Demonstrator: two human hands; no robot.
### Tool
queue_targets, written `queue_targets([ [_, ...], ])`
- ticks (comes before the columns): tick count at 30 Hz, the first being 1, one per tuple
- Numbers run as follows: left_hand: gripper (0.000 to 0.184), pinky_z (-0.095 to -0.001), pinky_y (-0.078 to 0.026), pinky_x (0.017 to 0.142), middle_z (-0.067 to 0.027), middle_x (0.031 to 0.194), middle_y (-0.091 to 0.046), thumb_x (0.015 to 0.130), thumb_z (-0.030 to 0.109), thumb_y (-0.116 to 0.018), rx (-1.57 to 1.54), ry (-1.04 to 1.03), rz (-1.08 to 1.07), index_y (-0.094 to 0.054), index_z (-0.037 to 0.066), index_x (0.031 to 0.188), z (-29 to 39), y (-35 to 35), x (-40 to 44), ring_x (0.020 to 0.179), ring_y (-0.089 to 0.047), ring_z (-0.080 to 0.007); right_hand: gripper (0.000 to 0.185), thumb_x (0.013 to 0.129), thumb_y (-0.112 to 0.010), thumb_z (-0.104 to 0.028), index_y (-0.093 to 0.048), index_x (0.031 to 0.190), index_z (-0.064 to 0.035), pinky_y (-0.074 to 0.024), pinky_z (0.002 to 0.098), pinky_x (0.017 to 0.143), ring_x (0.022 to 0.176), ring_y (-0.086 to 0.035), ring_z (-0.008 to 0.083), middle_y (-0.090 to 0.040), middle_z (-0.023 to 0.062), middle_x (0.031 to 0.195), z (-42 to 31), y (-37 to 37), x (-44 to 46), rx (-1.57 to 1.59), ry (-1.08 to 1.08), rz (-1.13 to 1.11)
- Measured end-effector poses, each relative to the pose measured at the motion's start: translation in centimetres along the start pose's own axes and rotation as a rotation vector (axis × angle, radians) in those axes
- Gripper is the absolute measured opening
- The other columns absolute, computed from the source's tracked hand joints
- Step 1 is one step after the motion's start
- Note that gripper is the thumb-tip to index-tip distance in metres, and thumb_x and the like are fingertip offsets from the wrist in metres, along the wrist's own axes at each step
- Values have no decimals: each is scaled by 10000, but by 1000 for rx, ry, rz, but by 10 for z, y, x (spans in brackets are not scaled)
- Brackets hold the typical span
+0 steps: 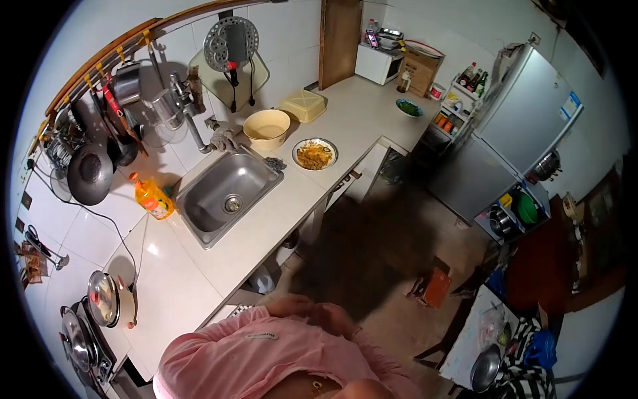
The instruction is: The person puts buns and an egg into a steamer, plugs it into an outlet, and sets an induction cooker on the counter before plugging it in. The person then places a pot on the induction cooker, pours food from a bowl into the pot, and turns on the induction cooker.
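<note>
My left hand (290, 306) is in front of my body, at the far edge of the pink shirt (266, 356). Close beside it, my right hand (339, 320) comes in from the other side in dimmer light. The two hands meet or nearly meet at the front of the shirt. Their fingers are too dark and too overlapped to make out, and I cannot tell whether they grip the cloth. Beyond them runs the counter (203, 282) with its steel sink (212, 206). A plate of yellow-orange food (314, 155) sits to the right of the sink.
An orange soap bottle (154, 198) stands left of the sink. Behind the plate are a cream basin (266, 130) and an upturned basket (302, 106). An electric pot (108, 299) is at left. A red stool (435, 286), a fridge (505, 126) and a side table (465, 339) are at right.
</note>
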State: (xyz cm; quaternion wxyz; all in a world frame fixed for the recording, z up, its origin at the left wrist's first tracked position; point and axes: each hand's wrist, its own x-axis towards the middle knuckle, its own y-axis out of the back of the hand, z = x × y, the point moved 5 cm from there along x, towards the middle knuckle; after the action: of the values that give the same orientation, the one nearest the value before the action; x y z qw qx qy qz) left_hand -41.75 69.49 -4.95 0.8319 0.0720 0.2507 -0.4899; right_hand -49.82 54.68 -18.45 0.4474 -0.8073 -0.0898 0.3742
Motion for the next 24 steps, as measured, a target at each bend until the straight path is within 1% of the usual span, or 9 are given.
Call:
queue_targets([
  [3, 295, -298, -458, 774, -84, 930, -612, 897, 246, -502, -340, -77, 26, -595, 12, 1050, 18, 28, 52, 847, -568, -166, 305, 918, -433, -228, -544, 1070, 12, -474, 364, 822, 932, -577, 269, -592, 143, 1025, -67, -15, 3, -66, 30, 172],
  [6, 253, -313, -480, 762, -111, 922, -614, 884, 216, -515, -925, -95, 56, -598, 2, 992, 54, 58, 114, 828, -586, -196, 289, 931, -412, -251, -573, 1026, -31, -482, 324, 745, 821, -585, 190, -605, 82, 903, -117, 10, 36, -165, 21, 185],
  [8, 221, -321, -493, 763, -127, 923, -615, 881, 184, -509, -1009, -72, 149, -594, 0, 970, 77, 83, 159, 829, -598, -218, 292, 938, -401, -243, -565, 1038, -22, -480, 323, 748, 835, -583, 191, -603, 89, 927, -165, 13, 38, -245, 45, 199],
  [10, 200, -330, -500, 780, -134, 938, -614, 882, 152, -501, -1053, -105, 190, -587, -3, 974, 117, 105, 199, 846, -604, -230, 293, 945, -386, -227, -550, 1044, -5, -478, 303, 743, 836, -579, 189, -595, 91, 961, -223, 14, 43, -242, 126, 62],
  [12, 193, -341, -500, 812, -132, 968, -611, 886, 121, -492, -1067, -163, 192, -577, -7, 1004, 153, 118, 228, 882, -606, -232, 279, 941, -397, -217, -548, 1035, -2, -476, 282, 723, 831, -579, 183, -590, 93, 974, -289, 2, 35, -425, 284, 121],
  [15, 196, -331, -497, 805, -115, 959, -618, 890, 117, -478, -879, -153, 205, -579, -1, 1009, 186, 136, 268, 868, -610, -217, 268, 934, -419, -218, -557, 1033, -11, -471, 277, 711, 824, -581, 174, -604, 93, 965, -358, 1, 45, -59, 251, 113],
  [18, 196, -321, -493, 805, -102, 961, -619, 892, 114, -468, -747, -132, 225, -580, 4, 1010, 214, 150, 297, 873, -608, -205, 272, 931, -432, -232, -563, 1050, -26, -471, 301, 743, 837, -586, 179, -617, 88, 957, -413, 2, 54, -112, 267, 221],
  [20, 187, -314, -506, 780, -109, 932, -623, 882, 99, -467, -758, -122, 350, -583, -1, 989, 223, 162, 316, 838, -615, -199, 275, 927, -441, -252, -575, 1034, -37, -462, 294, 698, 818, -584, 165, -624, 90, 941, -433, 16, 69, -73, 240, 220],
  [24, 181, -303, -513, 756, -107, 909, -628, 870, 88, -483, -881, -142, 530, -595, -5, 978, 236, 183, 352, 812, -621, -196, 275, 925, -437, -244, -572, 1058, -46, -460, 300, 723, 845, -580, 170, -621, 85, 944, -465, 78, 113, -105, -79, 71],
])
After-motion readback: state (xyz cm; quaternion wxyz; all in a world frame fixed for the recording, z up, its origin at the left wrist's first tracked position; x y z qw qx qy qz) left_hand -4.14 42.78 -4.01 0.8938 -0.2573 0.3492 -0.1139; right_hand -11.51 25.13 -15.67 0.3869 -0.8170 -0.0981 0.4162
